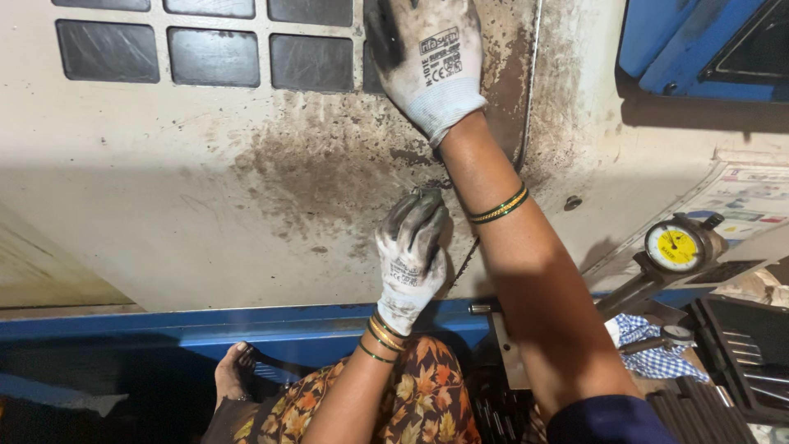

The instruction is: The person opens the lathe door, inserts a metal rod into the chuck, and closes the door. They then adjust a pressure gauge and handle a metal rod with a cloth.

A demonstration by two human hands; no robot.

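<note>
cream-painted, grease-stained metal machine door (205, 189): both hands against it. right hand (427, 57), in a soiled white knit glove, flat with fingers extended, pressed high beside the row of dark square window panes (214, 56). left hand (411, 255), same glove, fingers together, tips on the door's edge seam lower down. yellow-faced round dial gauge (674, 247) rests at right, well apart, above a blue checked cloth (649, 349).
</note>
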